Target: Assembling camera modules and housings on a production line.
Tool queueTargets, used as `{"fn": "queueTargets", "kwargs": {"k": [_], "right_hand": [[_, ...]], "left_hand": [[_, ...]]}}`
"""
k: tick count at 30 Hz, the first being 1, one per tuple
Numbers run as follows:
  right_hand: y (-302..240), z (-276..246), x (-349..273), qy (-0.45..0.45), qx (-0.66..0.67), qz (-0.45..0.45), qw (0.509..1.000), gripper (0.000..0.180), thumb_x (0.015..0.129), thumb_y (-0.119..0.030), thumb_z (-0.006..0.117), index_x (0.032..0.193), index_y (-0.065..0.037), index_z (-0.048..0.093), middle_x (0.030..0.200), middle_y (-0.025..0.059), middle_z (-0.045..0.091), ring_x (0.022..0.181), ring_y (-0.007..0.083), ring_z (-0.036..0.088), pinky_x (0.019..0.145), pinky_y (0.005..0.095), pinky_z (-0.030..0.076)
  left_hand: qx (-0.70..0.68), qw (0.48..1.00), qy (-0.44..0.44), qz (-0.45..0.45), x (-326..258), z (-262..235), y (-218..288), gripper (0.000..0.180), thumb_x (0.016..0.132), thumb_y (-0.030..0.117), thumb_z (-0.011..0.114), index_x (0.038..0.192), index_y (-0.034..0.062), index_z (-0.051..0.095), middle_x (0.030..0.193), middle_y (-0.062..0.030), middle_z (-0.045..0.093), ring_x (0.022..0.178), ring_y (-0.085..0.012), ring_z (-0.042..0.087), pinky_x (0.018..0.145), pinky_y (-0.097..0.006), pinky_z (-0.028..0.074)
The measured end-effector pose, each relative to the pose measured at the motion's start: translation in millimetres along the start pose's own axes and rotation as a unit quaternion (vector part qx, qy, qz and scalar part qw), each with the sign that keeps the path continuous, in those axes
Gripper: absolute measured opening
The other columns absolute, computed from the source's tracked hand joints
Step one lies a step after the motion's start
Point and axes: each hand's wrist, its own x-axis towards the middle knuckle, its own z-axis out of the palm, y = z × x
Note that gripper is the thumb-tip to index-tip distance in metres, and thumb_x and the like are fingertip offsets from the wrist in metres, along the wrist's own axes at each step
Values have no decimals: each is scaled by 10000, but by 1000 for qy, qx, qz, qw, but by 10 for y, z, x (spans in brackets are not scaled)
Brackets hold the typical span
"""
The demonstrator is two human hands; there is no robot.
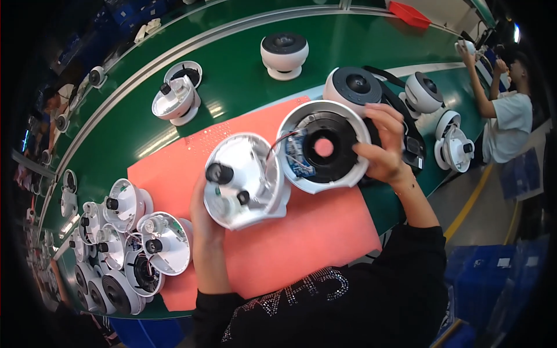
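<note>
My left hand grips a white camera housing from its left side; most of those fingers are hidden behind it. Inside the housing sit a black lens and a smaller black cylinder. My right hand holds the round front cover by its right rim, with the hollow inner side up. A blue circuit board lies in the cover's black interior, and thin wires run from there to the housing. Pink shows through the cover's central hole. Both parts are above a pink mat.
Several opened camera units crowd the mat's left. Finished-looking cameras stand beyond it and at right, near a black strapped object. An opened unit stands far left. A red tray lies at the back; a co-worker stands right.
</note>
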Motion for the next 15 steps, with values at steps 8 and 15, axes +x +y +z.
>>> {"fn": "queueTargets", "kwargs": {"k": [8,15], "right_hand": [[-635,-378,220,-143,358,47,922,114,743,-56,556,768,-22,450,913,227,603,764,359,628,679,422,530],[-1163,-250,279,-342,507,232,756,363,687,-114,686,1002,20,564,951,144,619,823,263,628,712,304,504]], "left_hand": [[184,971,-105,-115,692,285,63,352,860,306,527,1030,2,580,961,-76,610,839,-135,591,737,-276,485],[612,734,-267,124,521,1029,264,405,763,366,619,972,20,632,895,-113,636,880,-212,586,787,-307,444]]}}
